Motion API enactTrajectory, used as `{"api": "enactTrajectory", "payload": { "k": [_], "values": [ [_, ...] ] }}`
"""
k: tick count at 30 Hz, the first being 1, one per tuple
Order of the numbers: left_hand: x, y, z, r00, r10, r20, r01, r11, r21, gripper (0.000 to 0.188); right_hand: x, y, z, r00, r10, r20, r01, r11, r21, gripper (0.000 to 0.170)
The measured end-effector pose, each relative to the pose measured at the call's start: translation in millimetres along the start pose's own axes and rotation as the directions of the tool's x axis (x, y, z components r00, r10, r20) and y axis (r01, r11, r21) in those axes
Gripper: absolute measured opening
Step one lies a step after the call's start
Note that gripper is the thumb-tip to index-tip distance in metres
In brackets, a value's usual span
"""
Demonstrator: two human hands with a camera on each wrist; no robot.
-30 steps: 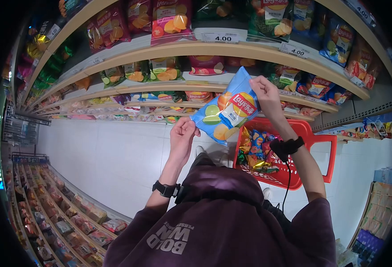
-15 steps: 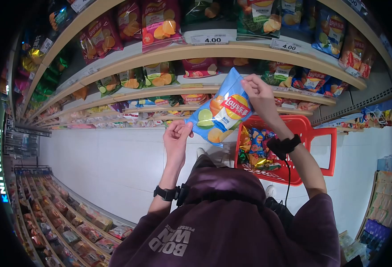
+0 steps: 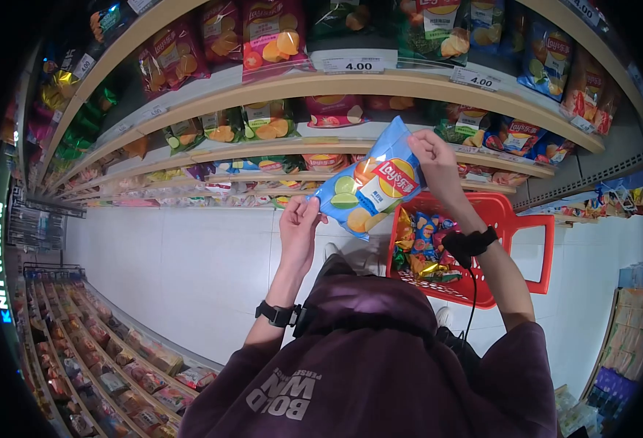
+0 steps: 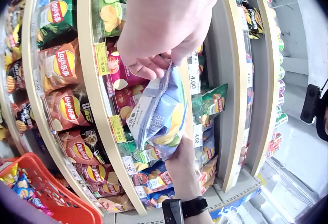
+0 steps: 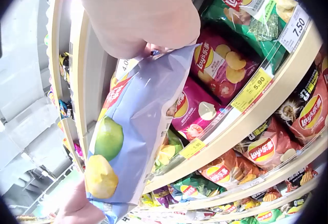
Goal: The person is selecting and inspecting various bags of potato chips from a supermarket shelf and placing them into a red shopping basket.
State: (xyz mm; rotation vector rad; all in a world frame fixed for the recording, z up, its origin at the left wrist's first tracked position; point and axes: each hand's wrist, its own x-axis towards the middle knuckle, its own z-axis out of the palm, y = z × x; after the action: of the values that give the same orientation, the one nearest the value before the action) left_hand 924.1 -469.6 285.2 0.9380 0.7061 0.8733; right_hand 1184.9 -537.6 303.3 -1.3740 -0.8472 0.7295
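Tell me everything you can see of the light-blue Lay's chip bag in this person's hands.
The light-blue, pillow-shaped chip bag looks like glossy plastic film, puffed and creased. Its front carries a red-and-yellow Lay's logo, green limes and yellow chips; a white text panel shows in the left wrist view. No opening is visible. It hangs tilted in the air before wood-edged store shelves. The left hand pinches a lower corner, the right hand the top end.
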Motion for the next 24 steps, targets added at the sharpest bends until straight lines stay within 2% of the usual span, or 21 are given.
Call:
{"api": "enactTrajectory", "payload": {
  "k": [1, 4, 7, 13, 16, 19, 22, 24],
  "values": [
    [-1, -1, -5, 0.998, -0.005, 0.067, 0.005, 1.000, -0.009, 0.010, -2, -2, -1, 1.000, -0.005, -0.003, 0.005, 1.000, 0.028, 0.017],
    [-7, 2, -2, 0.996, -0.036, 0.080, 0.038, 0.999, -0.025, 0.013, -1, 4, -6, 1.000, 0.009, 0.023, -0.009, 1.000, 0.006, 0.017],
    [-6, -3, -9, 0.995, 0.000, 0.101, 0.007, 0.997, -0.074, 0.007, -2, 9, -6, 0.999, 0.022, 0.033, -0.022, 1.000, 0.001, 0.017],
    [-4, -4, -17, 0.995, 0.008, 0.104, 0.016, 0.972, -0.234, 0.007, -8, 0, -2, 0.998, 0.058, 0.009, -0.058, 0.996, 0.064, 0.016],
    [-3, -9, -17, 0.999, 0.039, -0.004, -0.039, 0.995, -0.090, 0.009, -9, -5, -5, 0.999, 0.030, -0.024, -0.029, 0.999, 0.046, 0.015],
    [-1, -4, 0, 0.986, 0.145, -0.081, -0.140, 0.988, 0.057, 0.011, -7, -6, -5, 0.999, -0.012, -0.037, 0.014, 0.998, 0.054, 0.015],
    [1, -1, 2, 0.997, 0.076, 0.019, -0.078, 0.985, 0.152, 0.013, 3, -5, -12, 0.997, -0.072, -0.010, 0.073, 0.996, 0.045, 0.016],
    [-6, -2, 5, 0.992, 0.033, 0.120, -0.066, 0.958, 0.280, 0.014, 6, -10, -12, 0.995, -0.097, 0.021, 0.097, 0.995, 0.036, 0.017]
  ]
}}
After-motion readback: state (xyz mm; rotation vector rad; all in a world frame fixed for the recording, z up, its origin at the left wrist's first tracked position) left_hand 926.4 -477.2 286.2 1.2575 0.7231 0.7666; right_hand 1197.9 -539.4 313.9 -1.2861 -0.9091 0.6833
